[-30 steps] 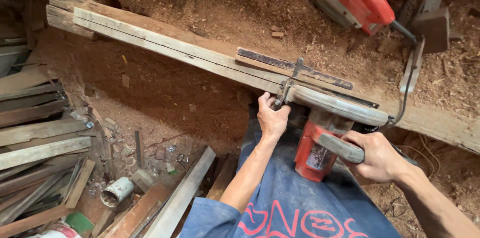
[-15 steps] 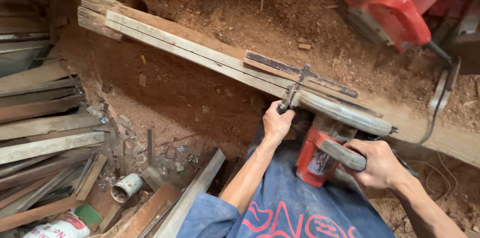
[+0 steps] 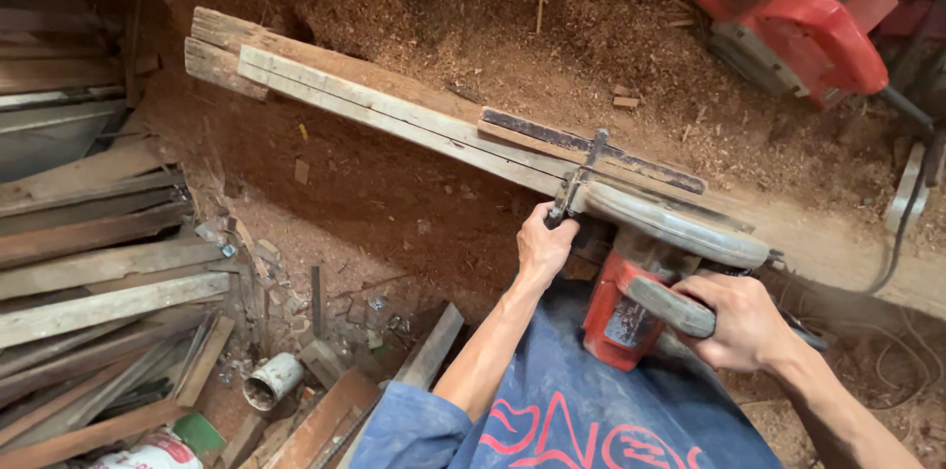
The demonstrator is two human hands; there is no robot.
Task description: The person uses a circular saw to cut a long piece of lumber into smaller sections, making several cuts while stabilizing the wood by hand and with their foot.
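A red circular saw (image 3: 641, 277) with a grey blade guard rests against a long pale wooden plank (image 3: 394, 119) that lies across a sawdust-covered bench. My right hand (image 3: 739, 321) grips the saw's grey handle. My left hand (image 3: 542, 247) is closed on the saw's front metal guide, right at the plank's near edge. A dark metal rail (image 3: 591, 149) lies along the plank just beyond the saw. My blue sleeve and blue printed garment fill the bottom of the view.
A second red power tool (image 3: 798, 26) sits on the sawdust at top right, its cable (image 3: 907, 203) trailing down the right side. Stacked boards (image 3: 89, 262) fill the left. Scrap wood and a small white can (image 3: 271, 380) lie on the floor below.
The view has shifted, so the plank and saw sit further right and lower in frame. Both hands keep the same hold on the saw; it seems slightly further along the plank.
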